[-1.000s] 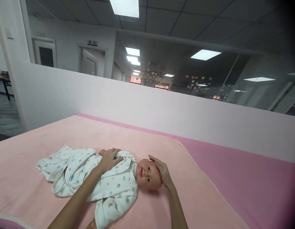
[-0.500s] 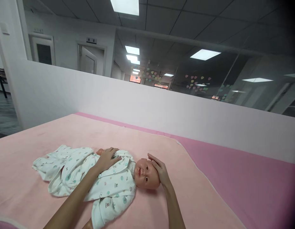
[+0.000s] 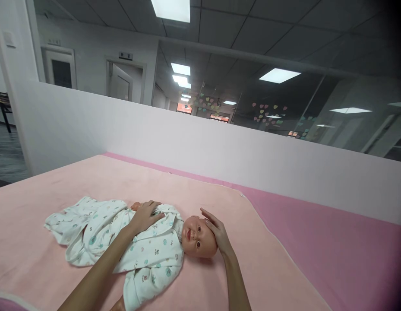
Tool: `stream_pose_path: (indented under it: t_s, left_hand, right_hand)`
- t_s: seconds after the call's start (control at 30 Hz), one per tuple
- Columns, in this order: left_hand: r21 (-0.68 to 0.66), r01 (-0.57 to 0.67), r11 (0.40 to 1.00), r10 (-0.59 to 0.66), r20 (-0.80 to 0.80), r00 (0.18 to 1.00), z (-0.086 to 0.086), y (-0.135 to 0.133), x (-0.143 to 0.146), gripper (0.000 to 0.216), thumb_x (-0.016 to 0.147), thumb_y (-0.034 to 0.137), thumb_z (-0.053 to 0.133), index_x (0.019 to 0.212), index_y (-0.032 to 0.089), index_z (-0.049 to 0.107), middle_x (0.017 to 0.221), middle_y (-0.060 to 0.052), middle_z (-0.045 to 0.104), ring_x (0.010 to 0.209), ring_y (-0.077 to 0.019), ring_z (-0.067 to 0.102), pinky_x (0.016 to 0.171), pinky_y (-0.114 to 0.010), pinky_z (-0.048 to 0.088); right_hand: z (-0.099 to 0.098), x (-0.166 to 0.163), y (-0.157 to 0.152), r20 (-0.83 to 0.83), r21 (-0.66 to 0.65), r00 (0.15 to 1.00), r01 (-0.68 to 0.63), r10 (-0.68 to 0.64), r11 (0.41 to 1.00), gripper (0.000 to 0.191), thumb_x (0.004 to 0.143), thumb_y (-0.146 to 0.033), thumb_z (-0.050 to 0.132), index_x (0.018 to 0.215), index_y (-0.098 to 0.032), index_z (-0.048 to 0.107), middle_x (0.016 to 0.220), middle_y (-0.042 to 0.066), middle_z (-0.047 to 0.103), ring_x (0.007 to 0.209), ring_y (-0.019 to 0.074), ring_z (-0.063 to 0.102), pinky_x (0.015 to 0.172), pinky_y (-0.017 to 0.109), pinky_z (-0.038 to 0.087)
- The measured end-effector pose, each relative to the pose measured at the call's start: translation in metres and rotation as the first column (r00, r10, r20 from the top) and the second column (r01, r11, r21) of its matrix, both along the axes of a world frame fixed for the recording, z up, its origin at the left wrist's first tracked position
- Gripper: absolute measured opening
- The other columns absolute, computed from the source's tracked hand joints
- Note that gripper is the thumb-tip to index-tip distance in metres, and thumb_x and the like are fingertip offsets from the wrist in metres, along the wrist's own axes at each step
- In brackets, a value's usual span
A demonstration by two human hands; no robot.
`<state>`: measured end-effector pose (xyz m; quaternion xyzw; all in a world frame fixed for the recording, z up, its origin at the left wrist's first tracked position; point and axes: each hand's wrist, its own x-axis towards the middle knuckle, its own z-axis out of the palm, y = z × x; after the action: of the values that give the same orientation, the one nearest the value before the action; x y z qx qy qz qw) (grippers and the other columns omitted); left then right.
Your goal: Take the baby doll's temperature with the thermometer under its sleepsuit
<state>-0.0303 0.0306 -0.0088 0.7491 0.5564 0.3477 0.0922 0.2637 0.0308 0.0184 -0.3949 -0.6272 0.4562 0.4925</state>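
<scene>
A baby doll (image 3: 197,236) lies on its back on a light pink blanket (image 3: 239,263), head to the right. It wears a white printed romper (image 3: 122,235) whose legs spread out to the left. My left hand (image 3: 146,214) rests flat on the doll's chest, fingers apart. My right hand (image 3: 219,233) cups the top of the doll's head, fingers curved around it.
The blanket covers a darker pink mattress (image 3: 333,255). A low white partition wall (image 3: 219,151) runs along the far side, with glass above it. A white pillar (image 3: 12,86) stands at the left.
The view shifted slightly, so the doll and both hands appear a little further left. Both hands keep their places on the chest and the head.
</scene>
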Motion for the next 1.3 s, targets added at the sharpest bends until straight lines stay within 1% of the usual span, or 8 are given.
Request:
stream_pose_path:
  t_s: [0.17,0.37,0.43,0.53,0.63,0.9,1.13,1.3]
  left_hand:
    - [0.004,0.007,1.0,-0.007,-0.005,1.0,0.0001,-0.0001,0.0002,0.044,0.079,0.056,0.045,0.11,0.026,0.053,0.104,-0.004,0.057,0.099,-0.0238,0.051,0.087,-0.038,0.036]
    - [0.003,0.006,1.0,-0.006,-0.002,1.0,0.0005,0.0005,0.0,0.044,0.078,0.055,0.046,0.11,0.026,0.054,0.104,-0.004,0.057,0.099,-0.0238,0.051,0.086,-0.037,0.037]
    - [0.002,0.009,1.0,-0.009,0.001,1.0,0.0012,0.0001,-0.0001,0.044,0.078,0.055,0.046,0.11,0.026,0.054,0.104,-0.004,0.057,0.099,-0.0239,0.051,0.086,-0.037,0.037]
    - [-0.001,0.008,1.0,-0.008,0.006,1.0,0.0021,-0.0007,-0.0002,0.044,0.078,0.055,0.046,0.11,0.026,0.054,0.105,-0.004,0.057,0.099,-0.024,0.051,0.086,-0.037,0.037]
    - [0.0,0.011,1.0,-0.011,0.009,1.0,0.0021,-0.001,-0.0001,0.045,0.078,0.056,0.045,0.11,0.026,0.054,0.105,-0.004,0.057,0.099,-0.0242,0.051,0.087,-0.038,0.037]
    - [0.004,0.007,1.0,-0.007,0.002,1.0,0.0007,-0.0004,-0.0003,0.043,0.078,0.055,0.046,0.11,0.026,0.054,0.106,-0.004,0.057,0.1,-0.0239,0.051,0.088,-0.037,0.036]
    - [-0.01,0.017,1.0,-0.017,0.005,1.0,0.0011,-0.0004,-0.0006,0.046,0.079,0.057,0.044,0.111,0.025,0.053,0.107,-0.005,0.056,0.101,-0.0248,0.05,0.089,-0.04,0.035]
    - [-0.009,0.014,1.0,-0.014,0.007,1.0,0.0019,-0.0011,-0.0001,0.045,0.079,0.056,0.045,0.111,0.026,0.053,0.106,-0.004,0.056,0.101,-0.0246,0.049,0.089,-0.039,0.035]
  right_hand:
    - [0.0021,-0.0015,-0.0038,0.008,-0.007,0.998,-0.07,0.07,0.998,0.035,0.07,-0.048,0.061,0.085,-0.018,0.071,0.105,0.009,0.064,0.107,0.0274,0.053,0.099,0.043,0.034]
    - [-0.0029,0.0008,0.0013,-0.097,0.011,0.995,0.024,-0.023,1.0,0.042,0.067,-0.042,0.067,0.106,-0.027,0.062,0.119,0.005,0.057,0.111,0.0246,0.05,0.098,0.043,0.037]
    - [-0.0039,0.0014,0.0025,-0.11,0.023,0.994,0.032,-0.03,0.999,0.042,0.067,-0.041,0.067,0.106,-0.027,0.062,0.12,0.004,0.056,0.111,0.0241,0.05,0.097,0.042,0.038]
    - [-0.0031,0.001,0.0009,-0.048,0.006,0.999,0.019,-0.018,1.0,0.032,0.068,-0.044,0.065,0.09,-0.021,0.069,0.106,0.008,0.064,0.105,0.0257,0.055,0.095,0.042,0.039]
    - [-0.0018,0.0001,-0.0018,-0.007,0.007,1.0,0.004,-0.004,1.0,0.031,0.07,-0.046,0.063,0.079,-0.018,0.071,0.098,0.009,0.067,0.101,0.0261,0.057,0.095,0.041,0.04]
    - [-0.0032,0.0013,0.0014,-0.04,0.016,0.996,0.082,-0.081,0.997,0.042,0.066,-0.044,0.066,0.104,-0.025,0.064,0.119,0.005,0.057,0.108,0.0239,0.052,0.098,0.041,0.037]
    - [0.0028,-0.0032,-0.004,-0.03,-0.004,0.999,0.028,-0.028,1.0,0.035,0.063,-0.051,0.066,0.074,-0.018,0.072,0.094,0.009,0.068,0.107,0.0272,0.053,0.098,0.041,0.035]
    - [0.0013,-0.0018,-0.0028,-0.018,-0.024,0.998,0.056,-0.056,0.998,0.039,0.065,-0.048,0.065,0.093,-0.021,0.068,0.105,0.007,0.064,0.101,0.0251,0.056,0.092,0.039,0.041]
